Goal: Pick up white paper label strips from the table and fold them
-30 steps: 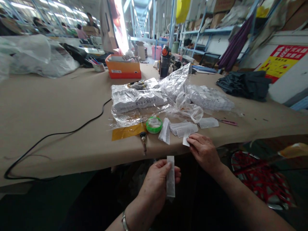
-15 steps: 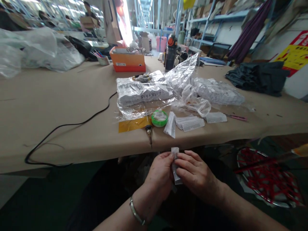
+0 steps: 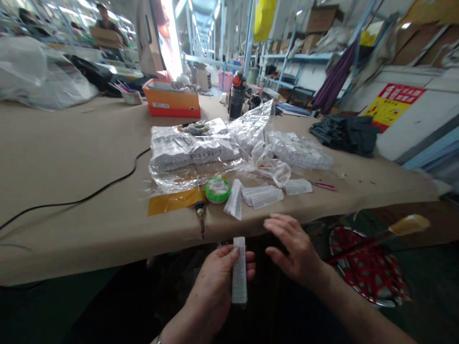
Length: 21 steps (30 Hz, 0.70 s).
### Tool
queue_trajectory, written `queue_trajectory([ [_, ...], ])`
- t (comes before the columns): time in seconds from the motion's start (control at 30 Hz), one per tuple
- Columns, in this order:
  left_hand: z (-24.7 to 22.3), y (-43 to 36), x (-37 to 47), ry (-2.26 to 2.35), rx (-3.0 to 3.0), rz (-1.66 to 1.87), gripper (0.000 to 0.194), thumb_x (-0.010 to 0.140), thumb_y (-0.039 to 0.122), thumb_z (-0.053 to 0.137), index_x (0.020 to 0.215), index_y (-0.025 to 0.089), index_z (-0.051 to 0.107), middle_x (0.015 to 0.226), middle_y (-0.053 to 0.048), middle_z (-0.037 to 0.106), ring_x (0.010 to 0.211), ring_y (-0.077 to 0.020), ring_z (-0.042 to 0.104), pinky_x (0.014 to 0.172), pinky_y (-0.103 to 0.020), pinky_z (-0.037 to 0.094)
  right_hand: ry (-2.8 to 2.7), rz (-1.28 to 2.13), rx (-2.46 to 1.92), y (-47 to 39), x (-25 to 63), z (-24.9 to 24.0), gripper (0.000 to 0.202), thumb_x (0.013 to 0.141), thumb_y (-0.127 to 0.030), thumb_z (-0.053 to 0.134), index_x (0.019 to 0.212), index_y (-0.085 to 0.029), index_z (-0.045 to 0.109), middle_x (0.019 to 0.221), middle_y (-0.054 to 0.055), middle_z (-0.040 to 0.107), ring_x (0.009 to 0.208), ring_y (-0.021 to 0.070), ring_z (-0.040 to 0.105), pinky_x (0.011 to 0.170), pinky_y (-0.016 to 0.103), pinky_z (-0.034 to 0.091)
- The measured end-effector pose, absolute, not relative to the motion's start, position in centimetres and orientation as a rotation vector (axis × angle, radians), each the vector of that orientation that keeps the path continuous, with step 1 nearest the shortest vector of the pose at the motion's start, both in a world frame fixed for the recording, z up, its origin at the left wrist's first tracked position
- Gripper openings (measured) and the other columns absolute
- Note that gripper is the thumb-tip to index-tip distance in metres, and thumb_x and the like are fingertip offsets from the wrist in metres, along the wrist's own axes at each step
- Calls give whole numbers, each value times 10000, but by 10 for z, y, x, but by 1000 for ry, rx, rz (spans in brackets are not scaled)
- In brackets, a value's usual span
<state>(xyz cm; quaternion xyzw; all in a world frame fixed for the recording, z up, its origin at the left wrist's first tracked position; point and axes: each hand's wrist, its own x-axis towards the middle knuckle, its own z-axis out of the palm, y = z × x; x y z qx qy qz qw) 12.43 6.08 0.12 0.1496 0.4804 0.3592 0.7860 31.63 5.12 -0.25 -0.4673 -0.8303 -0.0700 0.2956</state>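
Parted since 0.5 s ago: right hand (image 3: 294, 248) now off the strip, open, fingers spread, hovering just below the desk (image 3: 71, 157) edge. Left hand (image 3: 218, 277) gripping 1 upright white label strip (image 3: 239, 270), near loose labels (image 3: 261, 196).

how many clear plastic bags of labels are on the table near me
3, maybe more hidden under them: a flat bag with writing behind the green dish, a bag further right, and a crumpled bag standing up between the two.
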Motion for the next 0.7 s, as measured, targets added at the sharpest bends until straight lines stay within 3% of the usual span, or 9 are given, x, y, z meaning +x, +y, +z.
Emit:
queue_trajectory([
  [0.13,0,60,124,1120,358,722,45,813,107,583,849,99,556,727,-115,702,526,-140,643,554,-265,541,-2003,-552,-1783,83,382,-5,621,882,-522,449,1299,-61,443,1267,225,515,1217,357,426,969,528,386],
  [0.23,-3,58,125,1123,361,715,69,816,119,588,869,104,546,726,-115,703,532,-146,650,553,-271,547,-2086,-601,-1911,93,407,-13,655,868,-583,427,1302,-94,461,1305,200,502,1218,359,420,951,528,387],
  [0.33,-6,57,124,1113,368,723,81,807,134,609,856,107,550,714,-113,702,523,-146,648,538,-265,544,-2116,-563,-1837,91,412,-17,580,861,-560,467,1226,-114,531,1239,174,560,1154,331,484,940,492,402],
  [0.47,-7,58,123,1100,372,726,73,803,140,615,833,109,557,712,-112,701,532,-147,652,531,-255,540,-2056,-403,-1604,83,413,-15,277,889,-391,513,993,-166,635,1054,124,655,1014,270,586,886,433,457],
  [0.57,-6,58,122,1102,370,717,65,801,138,614,824,107,562,714,-114,701,528,-149,649,523,-256,538,-1995,-344,-1528,77,411,-12,175,909,-282,484,880,-199,635,965,85,681,924,228,629,839,395,492],
  [0.7,-5,55,122,1100,364,712,49,813,148,592,813,102,574,712,-112,694,520,-146,638,540,-272,535,-1876,-272,-1457,58,377,-8,114,901,-217,484,870,-198,592,947,79,672,900,202,645,823,360,516],
])
